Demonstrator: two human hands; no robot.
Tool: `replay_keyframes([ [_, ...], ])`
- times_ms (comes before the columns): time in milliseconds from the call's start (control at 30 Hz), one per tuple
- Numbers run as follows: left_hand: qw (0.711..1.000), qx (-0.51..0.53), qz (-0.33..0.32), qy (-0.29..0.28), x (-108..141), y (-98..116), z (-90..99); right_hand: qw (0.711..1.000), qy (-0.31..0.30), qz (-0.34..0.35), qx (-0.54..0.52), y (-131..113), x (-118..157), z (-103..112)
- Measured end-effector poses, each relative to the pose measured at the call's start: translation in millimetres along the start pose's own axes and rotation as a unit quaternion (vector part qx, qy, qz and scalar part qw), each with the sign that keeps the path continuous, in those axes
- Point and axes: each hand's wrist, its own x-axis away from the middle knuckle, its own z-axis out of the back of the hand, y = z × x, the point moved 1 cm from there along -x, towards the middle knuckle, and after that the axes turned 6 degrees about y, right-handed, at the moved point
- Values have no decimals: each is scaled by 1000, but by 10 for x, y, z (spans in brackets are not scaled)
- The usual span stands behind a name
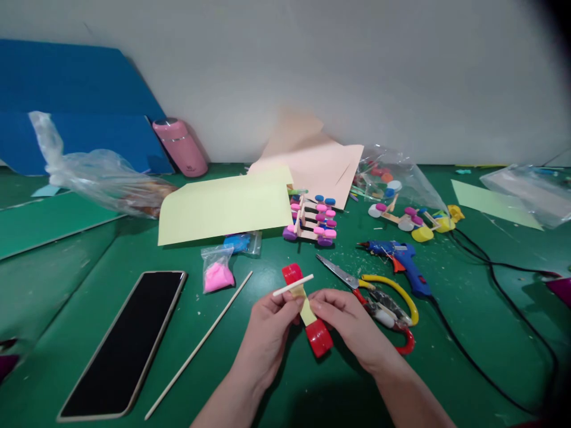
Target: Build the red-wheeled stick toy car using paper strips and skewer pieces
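Note:
Between both hands is a piece with a pale yellow strip [307, 311] in the middle and a glossy red part [319, 339] at each end. My left hand [272, 324] pinches the strip's left edge, along with a short white stick [293, 285] that lies across the upper part. The fingers of my right hand [343, 318] are closed on the strip's right edge. The piece is held tilted above the green table, its upper red end pointing away from me.
A phone [127, 345] and a long thin stick [198, 345] lie left. Scissors [341, 272], cutters [392, 306] and a corded blue glue gun [401, 258] lie right. Behind are clay packets [218, 274], yellow paper [227, 208], small wheeled models [310, 223] and a pink bottle [182, 147].

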Motion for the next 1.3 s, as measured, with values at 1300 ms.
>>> replay_keyframes([
  [1300,986,135,65,-67,30,-114,36,995,33,16,-95,18,-5,-49],
])
